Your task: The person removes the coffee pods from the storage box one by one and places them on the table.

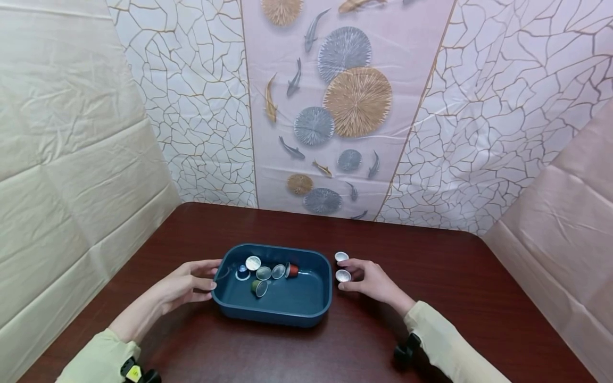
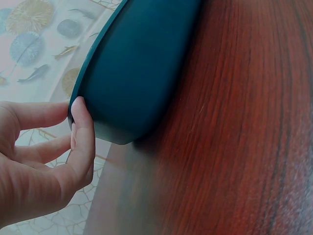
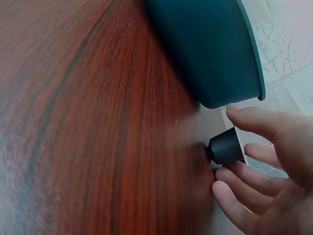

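Note:
A dark blue bin [image 1: 306, 293] stands on the table, holding several coffee capsules, among them a red one [image 1: 291, 270], a blue one [image 1: 242, 270] and a green one [image 1: 259, 288]. My left hand [image 1: 187, 287] touches the bin's left end, thumb and forefinger spread along the rim. To the right of the bin, two capsules with silvery lids facing up stand on the table: a farther one [image 1: 341, 256] and a nearer one [image 1: 343, 275]. Around the nearer one my right hand [image 1: 371, 279] has its thumb and fingers spread; a dark capsule [image 3: 226, 147] shows between them, the thumb apart from it.
The reddish-brown wooden table [image 1: 268, 351] reaches back to a patterned cloth wall [image 1: 316, 159]. Pale cloth panels flank it on the left [image 1: 72, 186] and right [image 1: 560, 223]. Each wrist carries a black strapped device.

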The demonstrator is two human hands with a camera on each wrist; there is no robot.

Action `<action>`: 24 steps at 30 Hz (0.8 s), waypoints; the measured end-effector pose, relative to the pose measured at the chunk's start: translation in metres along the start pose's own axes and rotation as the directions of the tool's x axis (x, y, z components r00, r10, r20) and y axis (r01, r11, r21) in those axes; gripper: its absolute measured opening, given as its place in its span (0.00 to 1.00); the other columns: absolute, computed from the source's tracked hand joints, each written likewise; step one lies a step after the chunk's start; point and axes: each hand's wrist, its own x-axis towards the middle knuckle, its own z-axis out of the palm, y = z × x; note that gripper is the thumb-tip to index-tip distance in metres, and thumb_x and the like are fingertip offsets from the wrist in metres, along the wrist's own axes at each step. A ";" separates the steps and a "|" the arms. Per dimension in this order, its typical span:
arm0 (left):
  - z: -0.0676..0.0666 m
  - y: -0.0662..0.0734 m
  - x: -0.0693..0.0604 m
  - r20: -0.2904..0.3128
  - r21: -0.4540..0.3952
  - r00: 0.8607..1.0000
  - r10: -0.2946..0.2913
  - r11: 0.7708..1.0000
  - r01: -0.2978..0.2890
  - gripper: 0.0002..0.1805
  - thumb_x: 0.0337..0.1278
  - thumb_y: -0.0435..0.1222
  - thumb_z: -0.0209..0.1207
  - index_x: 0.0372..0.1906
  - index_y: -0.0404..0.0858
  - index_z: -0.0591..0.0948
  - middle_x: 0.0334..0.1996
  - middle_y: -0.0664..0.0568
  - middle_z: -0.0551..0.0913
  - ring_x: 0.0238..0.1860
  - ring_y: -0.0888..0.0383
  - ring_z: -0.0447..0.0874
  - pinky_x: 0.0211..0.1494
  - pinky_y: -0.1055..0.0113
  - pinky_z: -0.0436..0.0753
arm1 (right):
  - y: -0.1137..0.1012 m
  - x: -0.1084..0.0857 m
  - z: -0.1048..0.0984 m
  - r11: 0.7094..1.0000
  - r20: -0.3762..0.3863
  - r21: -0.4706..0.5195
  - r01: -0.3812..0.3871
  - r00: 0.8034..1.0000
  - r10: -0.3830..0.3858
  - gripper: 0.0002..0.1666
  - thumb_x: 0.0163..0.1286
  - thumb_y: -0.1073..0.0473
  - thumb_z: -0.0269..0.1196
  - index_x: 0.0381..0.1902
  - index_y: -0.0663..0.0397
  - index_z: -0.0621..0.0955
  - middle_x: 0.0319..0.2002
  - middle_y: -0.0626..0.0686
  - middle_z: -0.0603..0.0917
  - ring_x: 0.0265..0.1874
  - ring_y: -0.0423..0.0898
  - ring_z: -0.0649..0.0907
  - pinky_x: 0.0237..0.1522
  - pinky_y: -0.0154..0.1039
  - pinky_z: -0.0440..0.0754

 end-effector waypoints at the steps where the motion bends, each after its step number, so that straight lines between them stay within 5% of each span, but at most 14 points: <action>1: 0.000 0.000 0.000 0.000 -0.001 1.000 0.001 1.000 -0.001 0.38 0.63 0.30 0.57 0.76 0.32 0.56 0.69 0.29 0.62 0.47 0.54 0.83 0.49 0.64 0.86 | 0.000 0.000 -0.001 1.000 0.003 -0.003 0.002 1.000 -0.002 0.33 0.58 0.53 0.74 0.61 0.55 0.79 0.48 0.59 0.86 0.42 0.48 0.86 0.38 0.33 0.82; 24: 0.000 -0.001 0.001 0.010 -0.001 1.000 0.004 1.000 -0.004 0.38 0.63 0.30 0.56 0.76 0.32 0.55 0.69 0.28 0.62 0.46 0.55 0.84 0.47 0.66 0.86 | -0.018 0.005 -0.034 0.997 0.009 -0.038 0.060 0.998 -0.059 0.33 0.59 0.54 0.72 0.62 0.55 0.78 0.50 0.60 0.86 0.48 0.55 0.85 0.52 0.54 0.83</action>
